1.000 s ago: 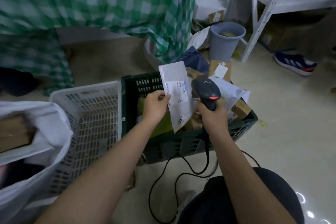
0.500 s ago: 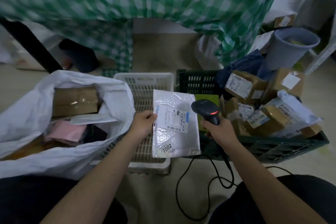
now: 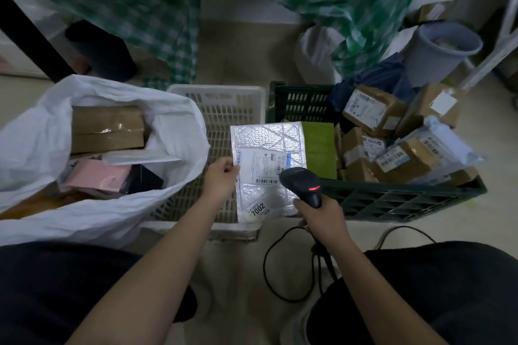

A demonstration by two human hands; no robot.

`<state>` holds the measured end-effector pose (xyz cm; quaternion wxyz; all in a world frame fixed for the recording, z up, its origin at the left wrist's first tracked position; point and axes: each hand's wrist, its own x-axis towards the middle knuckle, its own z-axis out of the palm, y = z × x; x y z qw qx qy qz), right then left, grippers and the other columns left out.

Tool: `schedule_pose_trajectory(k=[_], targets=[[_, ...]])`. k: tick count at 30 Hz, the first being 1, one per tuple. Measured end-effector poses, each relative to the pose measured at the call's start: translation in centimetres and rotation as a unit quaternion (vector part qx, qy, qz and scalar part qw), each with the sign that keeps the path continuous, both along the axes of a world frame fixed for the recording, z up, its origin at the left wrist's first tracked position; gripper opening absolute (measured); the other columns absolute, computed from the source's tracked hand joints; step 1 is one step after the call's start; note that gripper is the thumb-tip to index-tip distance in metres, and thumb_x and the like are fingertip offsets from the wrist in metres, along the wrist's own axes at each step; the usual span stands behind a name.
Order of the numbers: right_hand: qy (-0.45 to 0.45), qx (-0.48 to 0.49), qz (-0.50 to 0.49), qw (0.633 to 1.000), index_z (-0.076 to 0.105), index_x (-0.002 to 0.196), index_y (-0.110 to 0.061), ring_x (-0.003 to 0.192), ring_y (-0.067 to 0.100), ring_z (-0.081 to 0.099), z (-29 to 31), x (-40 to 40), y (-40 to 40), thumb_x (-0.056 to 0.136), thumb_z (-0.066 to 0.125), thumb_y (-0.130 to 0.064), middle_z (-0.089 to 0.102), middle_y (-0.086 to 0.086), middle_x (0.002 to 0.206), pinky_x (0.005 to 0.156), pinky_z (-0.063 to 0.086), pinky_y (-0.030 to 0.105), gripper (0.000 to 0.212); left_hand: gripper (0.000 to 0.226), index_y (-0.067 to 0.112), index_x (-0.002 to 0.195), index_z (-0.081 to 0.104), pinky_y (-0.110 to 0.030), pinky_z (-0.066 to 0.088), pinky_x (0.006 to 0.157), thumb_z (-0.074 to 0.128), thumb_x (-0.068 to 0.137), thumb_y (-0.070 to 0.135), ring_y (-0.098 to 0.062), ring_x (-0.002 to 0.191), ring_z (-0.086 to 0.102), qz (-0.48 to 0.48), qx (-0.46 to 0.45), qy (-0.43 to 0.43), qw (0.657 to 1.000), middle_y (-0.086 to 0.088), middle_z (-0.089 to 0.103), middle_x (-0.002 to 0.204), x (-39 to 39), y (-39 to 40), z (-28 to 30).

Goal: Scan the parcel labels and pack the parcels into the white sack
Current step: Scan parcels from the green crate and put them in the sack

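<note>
Both hands were busy near the middle of the frame. The left hand (image 3: 222,178) pinched the left edge of a white bubble mailer (image 3: 267,171), thumb on top beside the shipping label (image 3: 262,165), holding the parcel flat with its face up. A smaller sticker (image 3: 258,209) reading 7002 sat near the mailer's lower edge. The right hand (image 3: 322,218) was wrapped round the handle of a black barcode scanner (image 3: 301,182), whose head overlapped the mailer's right edge, just beside the label; a red light showed on the scanner's top. Its black cable (image 3: 269,272) looped down to the floor at the lower centre.

The mailer hung over the gap between a white slotted basket (image 3: 221,109) at centre and a dark green crate (image 3: 392,202) to the right. That crate was heaped with brown cardboard parcels (image 3: 372,112), several carrying white labels, plus a green packet (image 3: 319,148) next to the mailer. At the left of the frame the white sack (image 3: 179,131) stood open, touching the white basket, with a brown box (image 3: 108,129), a pink parcel (image 3: 98,175) and a dark item inside.

Green checked cloth (image 3: 157,8) hung across the top, and a grey bin (image 3: 443,47) stood at the upper right
</note>
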<state>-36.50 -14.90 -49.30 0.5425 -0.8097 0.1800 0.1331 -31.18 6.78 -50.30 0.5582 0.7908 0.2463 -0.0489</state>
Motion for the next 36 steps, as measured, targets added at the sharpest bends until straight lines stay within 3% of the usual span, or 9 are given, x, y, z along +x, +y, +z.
schedule_pose_trajectory(k=[5,9,14,25,32,36], targets=[[0.006,0.009,-0.010,1.000,0.063,0.080,0.003,0.048,0.013,0.062,-0.2,-2.8,1.4,0.082,0.070,-0.020,0.065,0.014,0.065,0.055,0.047,0.031,0.024,0.011,0.024,0.084,0.059,-0.055,0.054,0.085,0.059,0.092,0.015,-0.030,0.092,0.065,0.012,-0.007,-0.006,1.000,-0.006,0.067,0.097,-0.7,0.2,-0.5],[0.015,0.012,-0.003,1.000,0.062,0.075,0.002,0.048,0.016,0.061,-0.3,-4.0,2.1,0.082,0.068,-0.021,0.061,0.007,0.056,0.055,0.048,0.033,0.025,0.017,0.024,0.080,0.058,-0.054,0.054,0.086,0.058,0.092,0.013,-0.030,0.094,0.065,0.027,-0.028,-0.011,0.999,-0.004,0.066,0.093,-1.1,0.0,0.1],[0.020,0.010,-0.004,1.000,0.060,0.067,-0.007,0.048,0.017,0.058,-0.4,-4.6,2.1,0.080,0.066,-0.021,0.059,0.005,0.053,0.054,0.048,0.032,0.021,0.019,0.026,0.080,0.058,-0.053,0.054,0.087,0.058,0.093,0.012,-0.027,0.092,0.065,0.035,-0.052,-0.019,0.998,0.002,0.065,0.089,-1.3,-0.4,0.6],[0.027,0.036,-0.009,0.999,0.059,0.066,-0.005,0.043,0.013,0.055,0.0,-4.9,2.2,0.082,0.065,-0.016,0.057,0.007,0.054,0.047,0.043,0.025,0.020,0.018,0.025,0.082,0.057,-0.054,0.054,0.087,0.057,0.094,0.012,-0.028,0.094,0.065,0.031,-0.059,-0.030,0.997,0.001,0.065,0.091,-1.9,-0.5,1.2],[-0.041,0.109,-0.039,0.992,0.061,0.075,-0.006,0.048,0.015,0.054,3.1,-3.0,4.1,0.085,0.069,-0.016,0.061,0.009,0.062,0.053,0.043,0.030,0.016,0.017,0.029,0.084,0.059,-0.053,0.054,0.086,0.057,0.093,0.015,-0.025,0.095,0.065,0.064,-0.067,-0.117,0.989,0.002,0.066,0.095,-2.7,1.8,5.5],[-0.096,0.145,-0.036,0.984,0.061,0.078,-0.009,0.049,0.013,0.054,6.3,-0.4,7.7,0.087,0.069,-0.017,0.060,0.007,0.060,0.051,0.045,0.028,0.015,0.018,0.031,0.085,0.060,-0.042,0.057,0.079,0.056,0.095,0.017,-0.022,0.098,0.064,0.122,-0.050,-0.190,0.973,-0.002,0.066,0.105,-3.2,6.5,10.2]])
